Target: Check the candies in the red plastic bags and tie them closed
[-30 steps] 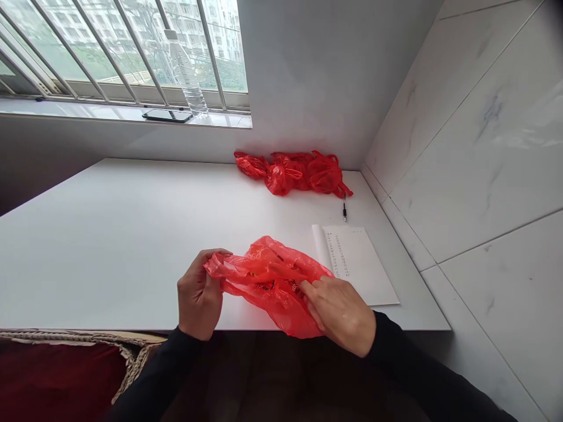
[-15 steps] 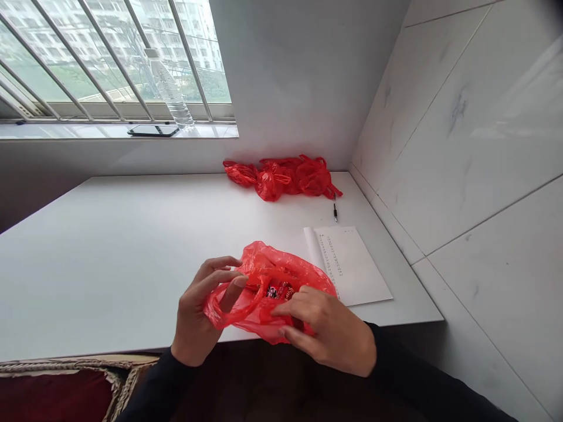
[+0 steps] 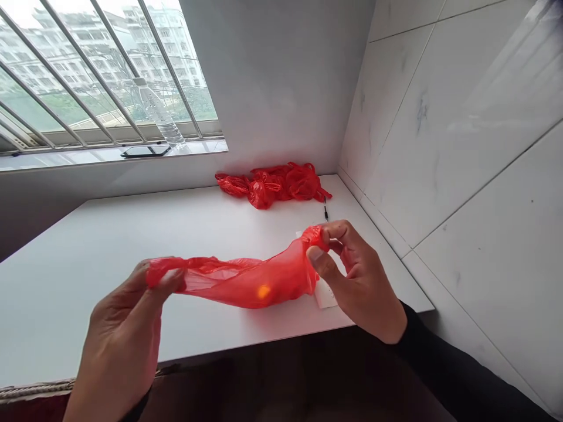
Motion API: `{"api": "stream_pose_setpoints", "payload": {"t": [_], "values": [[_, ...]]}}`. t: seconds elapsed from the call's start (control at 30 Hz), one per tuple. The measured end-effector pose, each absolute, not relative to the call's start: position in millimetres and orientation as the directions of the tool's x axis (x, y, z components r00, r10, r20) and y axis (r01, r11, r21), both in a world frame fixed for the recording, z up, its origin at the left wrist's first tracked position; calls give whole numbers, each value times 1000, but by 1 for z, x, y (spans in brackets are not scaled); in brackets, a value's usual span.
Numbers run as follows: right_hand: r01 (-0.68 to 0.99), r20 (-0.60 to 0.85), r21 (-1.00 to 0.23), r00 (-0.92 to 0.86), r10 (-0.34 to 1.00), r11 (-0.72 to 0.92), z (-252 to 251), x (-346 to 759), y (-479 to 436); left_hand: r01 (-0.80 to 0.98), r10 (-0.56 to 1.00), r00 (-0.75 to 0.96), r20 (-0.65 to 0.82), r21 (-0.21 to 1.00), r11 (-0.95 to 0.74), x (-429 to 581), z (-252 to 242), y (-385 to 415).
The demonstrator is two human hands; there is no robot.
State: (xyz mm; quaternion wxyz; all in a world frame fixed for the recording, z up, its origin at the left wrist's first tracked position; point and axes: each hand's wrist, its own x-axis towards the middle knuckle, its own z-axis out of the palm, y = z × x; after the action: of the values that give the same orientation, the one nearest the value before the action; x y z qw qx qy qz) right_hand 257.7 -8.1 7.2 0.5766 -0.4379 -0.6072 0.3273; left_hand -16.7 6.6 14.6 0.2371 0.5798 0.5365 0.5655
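Observation:
A thin red plastic bag is stretched out in the air between both hands, just above the near edge of the white table. My left hand pinches its left end at the lower left. My right hand pinches the bunched right end higher up, thumb and fingers closed on it. The bag sags slightly in the middle, and a small orange spot shows through it.
A pile of several knotted red bags lies at the table's back near the wall corner. A pen and a partly hidden paper sheet lie to the right. A phone and water bottle are on the windowsill.
The hands have moved apart and pulled the crumpled bag out into a long strip. The left hand went left and down; the right hand rose to the right. The view tilted.

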Motion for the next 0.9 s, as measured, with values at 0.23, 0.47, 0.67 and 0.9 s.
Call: {"api": "stream_pose_setpoints", "payload": {"t": [0.23,0.47,0.67,0.9], "values": [[167,555,-828,121,823,535,24,259,-2,-232,997,-41,60,970,-68,11,30,-2],[-67,402,-915,-75,912,398,38,250,-7,-202,987,37,-157,966,161,41,43,-15],[61,272,-953,-260,927,297,34,226,-15,-97,985,-73,-156,984,149,46,27,-17],[124,325,-916,-327,888,381,30,208,-5,-77,987,110,-121,989,130,36,12,-17]]}}
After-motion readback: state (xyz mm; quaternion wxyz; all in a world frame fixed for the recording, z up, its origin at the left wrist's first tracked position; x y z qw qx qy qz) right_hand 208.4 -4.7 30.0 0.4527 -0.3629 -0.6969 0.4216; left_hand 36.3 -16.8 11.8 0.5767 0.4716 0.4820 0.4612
